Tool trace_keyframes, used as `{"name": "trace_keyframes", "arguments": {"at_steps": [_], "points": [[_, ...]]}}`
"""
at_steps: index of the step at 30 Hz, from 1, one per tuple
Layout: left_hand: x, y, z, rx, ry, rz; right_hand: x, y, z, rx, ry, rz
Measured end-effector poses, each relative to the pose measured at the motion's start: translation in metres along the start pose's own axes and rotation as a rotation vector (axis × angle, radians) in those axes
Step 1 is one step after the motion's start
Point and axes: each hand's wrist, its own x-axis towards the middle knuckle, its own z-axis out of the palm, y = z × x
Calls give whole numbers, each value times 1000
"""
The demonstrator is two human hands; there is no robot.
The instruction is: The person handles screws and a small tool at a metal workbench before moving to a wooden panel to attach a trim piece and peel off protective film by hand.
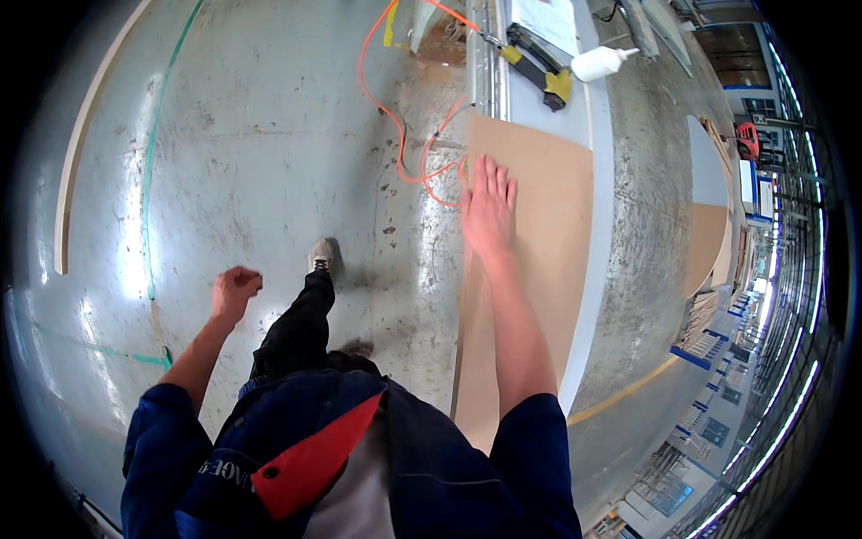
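Observation:
My right hand [489, 208] lies flat on a long brown board [548, 207], fingers stretched toward its far end, near the left edge. The board rests on a light grey worktable [597, 242]. My left hand [235, 295] hangs free over the floor on the left, its fingers curled together. A small dark patch shows at those fingertips, and I cannot make out what it is. Beyond the board lie a black and yellow air nail gun [536, 70] and a white squeeze bottle [600, 64] with a pointed nozzle, both apart from my hands.
An orange air hose [401, 148] loops down from the table's far left side onto the floor. Paper sheets [548, 22] lie behind the nail gun. A long pale strip [76, 135] lies at the far left. Stacked panels [709, 242] stand across the aisle on the right.

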Motion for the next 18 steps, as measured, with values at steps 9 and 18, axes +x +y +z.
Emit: {"name": "trace_keyframes", "arguments": {"at_steps": [9,18], "points": [[142,202,136,-378,-258,253,61,115,11,137,124,-92],[205,338,241,-695,-52,697,51,107,5,175,124,-128]]}}
